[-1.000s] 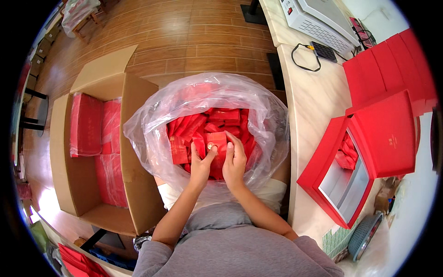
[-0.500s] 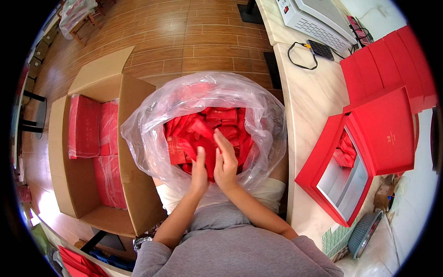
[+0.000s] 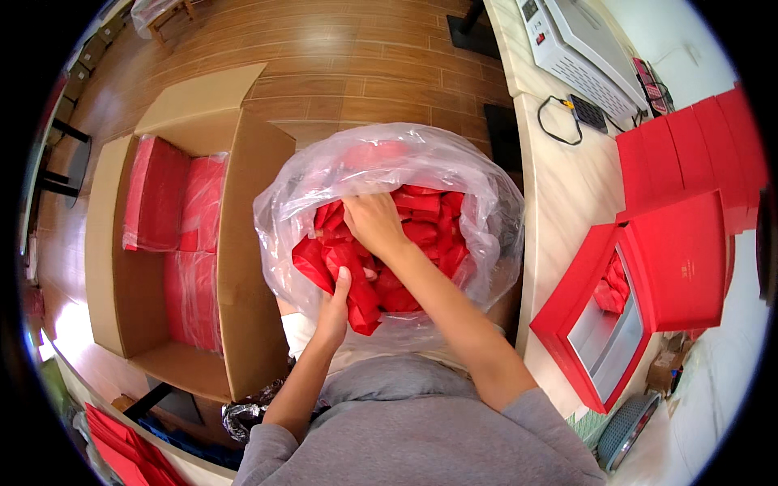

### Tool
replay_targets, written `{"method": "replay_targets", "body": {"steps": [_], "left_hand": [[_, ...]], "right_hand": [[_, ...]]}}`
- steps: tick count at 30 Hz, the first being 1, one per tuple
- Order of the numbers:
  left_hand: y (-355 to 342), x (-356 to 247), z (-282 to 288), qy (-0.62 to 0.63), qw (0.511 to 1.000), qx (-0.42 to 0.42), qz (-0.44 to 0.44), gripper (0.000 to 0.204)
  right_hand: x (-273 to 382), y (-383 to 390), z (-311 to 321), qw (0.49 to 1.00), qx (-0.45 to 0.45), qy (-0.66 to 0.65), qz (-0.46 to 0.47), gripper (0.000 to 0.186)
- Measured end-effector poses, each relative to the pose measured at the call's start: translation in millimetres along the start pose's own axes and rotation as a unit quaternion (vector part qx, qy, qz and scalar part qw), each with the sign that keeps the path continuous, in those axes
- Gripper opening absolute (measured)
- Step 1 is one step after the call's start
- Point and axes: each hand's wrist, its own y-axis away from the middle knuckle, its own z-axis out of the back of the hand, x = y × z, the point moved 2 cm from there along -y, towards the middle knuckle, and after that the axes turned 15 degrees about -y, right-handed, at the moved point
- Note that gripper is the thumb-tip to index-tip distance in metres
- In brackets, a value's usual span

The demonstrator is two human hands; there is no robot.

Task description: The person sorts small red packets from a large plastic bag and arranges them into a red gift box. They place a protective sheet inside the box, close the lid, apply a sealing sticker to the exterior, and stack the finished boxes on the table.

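Both hands are in the clear plastic bag (image 3: 478,194) at centre, full of red folded pieces (image 3: 421,235): right hand (image 3: 374,223) curled, gripping some; left hand (image 3: 334,304) flat against the heap. At nine o'clock, a cardboard box (image 3: 247,243) holds wrapped red packs (image 3: 174,202).

The plastic bag (image 3: 389,162) sits at centre, folded pieces (image 3: 421,235) inside it; the cardboard box (image 3: 243,243) lies at nine o'clock on the floor (image 3: 324,65); the desk (image 3: 559,186) runs at three o'clock, carrying an open gift box (image 3: 648,283); a machine (image 3: 583,49) stands at one o'clock.
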Motion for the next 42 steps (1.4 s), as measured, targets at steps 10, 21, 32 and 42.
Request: {"method": "replay_targets", "body": {"steps": [10, 21, 32, 42], "left_hand": [[9, -4, 8, 0.063, 0.998, 0.015, 0.001, 0.057], [-7, -9, -21, -0.035, 0.997, -0.031, -0.054, 0.089], [58, -14, -50, -0.173, 0.939, 0.298, 0.004, 0.101], [54, -7, -47, -0.059, 0.989, 0.137, -0.010, 0.094]], "right_hand": [[-18, -12, 1, 0.986, 0.144, 0.063, -0.056, 0.026], [86, 85, 87, 0.906, 0.145, -0.167, -0.362, 0.038], [82, 107, 108, 0.902, 0.129, -0.310, -0.271, 0.040], [91, 152, 114, 0.688, -0.064, -0.498, -0.525, 0.048]]}}
